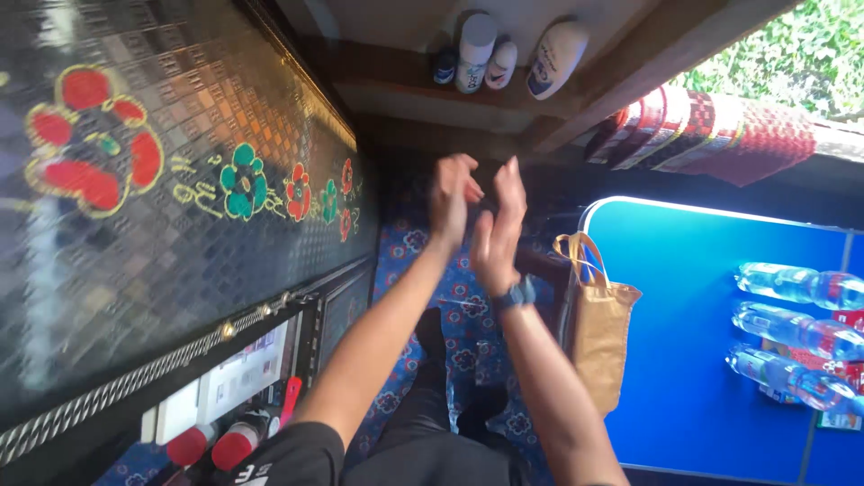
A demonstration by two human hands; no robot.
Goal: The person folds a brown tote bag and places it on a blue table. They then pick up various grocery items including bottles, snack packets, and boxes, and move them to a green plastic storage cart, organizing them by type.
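**Bare hands together, a bag hanging close by**

Bare and holding nothing, the left hand and the right hand are raised in the air with their palms close together. Whether the palms touch, I cannot tell. Both grips are loose, with the fingers stretched out and not closed on anything. A dark watch sits on the right wrist.

The nearest thing is a tan bag. It hangs just right of the right arm, against the edge of the blue worktop. Further right of the bag, three clear water bottles lie on their sides on the worktop. Up past the bag, white bottles sit on a wooden shelf. Left of the bag, beyond both arms, is a dark shiny panel with painted flowers.

What could go wrong, I think: the right elbow is very near the bag, so a wide swing could knock it off its place. The bottles lie on their round sides, so a bump to the worktop might set them rolling.
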